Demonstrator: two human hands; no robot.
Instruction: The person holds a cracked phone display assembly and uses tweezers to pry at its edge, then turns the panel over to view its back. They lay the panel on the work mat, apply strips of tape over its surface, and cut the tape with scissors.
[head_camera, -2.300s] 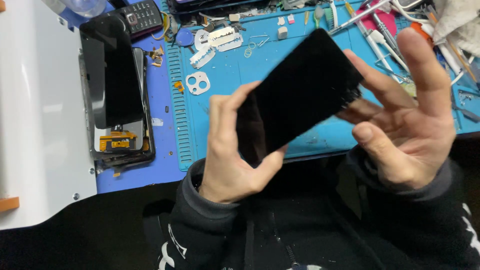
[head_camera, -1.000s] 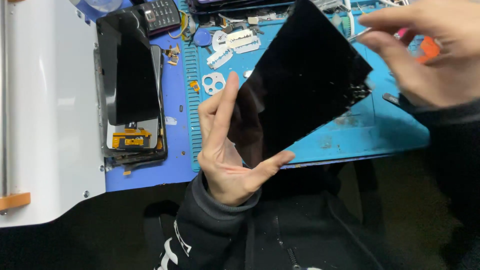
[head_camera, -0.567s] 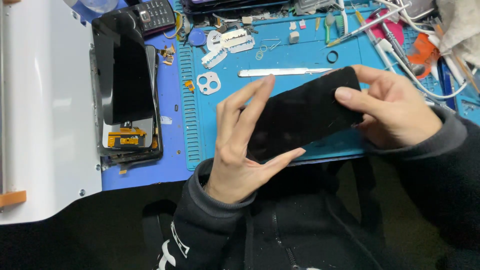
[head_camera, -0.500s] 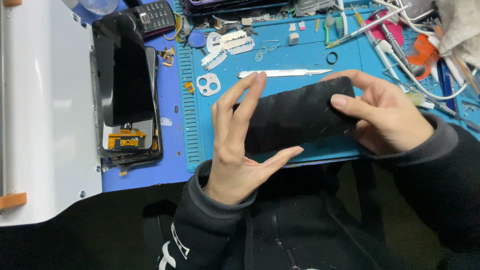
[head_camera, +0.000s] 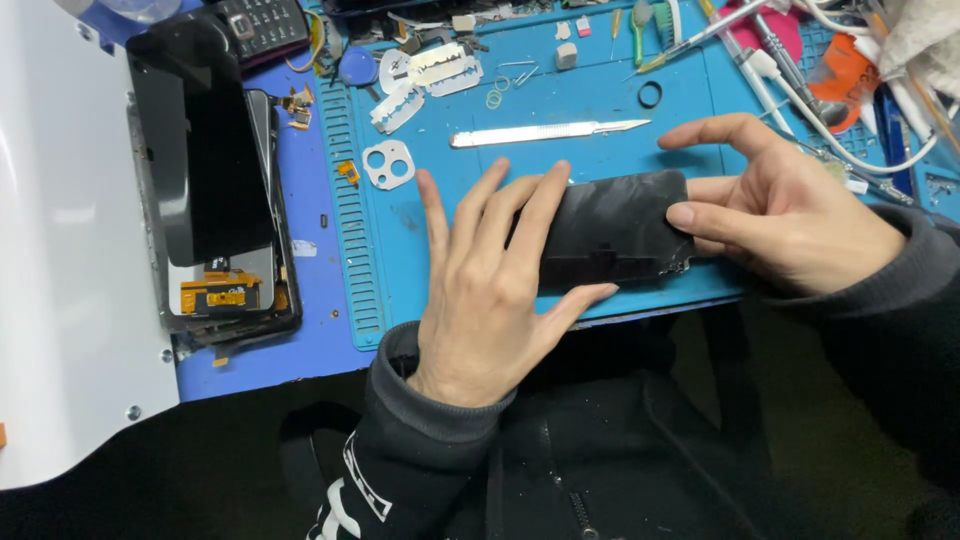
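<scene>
My left hand (head_camera: 490, 290) lies flat on the black phone panel (head_camera: 620, 235), fingers spread and thumb hooked under its near edge. My right hand (head_camera: 790, 215) pinches its chipped three-o'clock end — thumb on top. The panel rests on the blue mat (head_camera: 420, 230) on the bench; a metal blade (head_camera: 545, 133) lies at twelve o'clock.

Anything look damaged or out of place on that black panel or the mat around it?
Yes. The black screen panel, held between the left hand and right hand, looks chipped and jagged at its lower right corner. On the left, an opened phone lies with orange flex parts exposed.
</scene>
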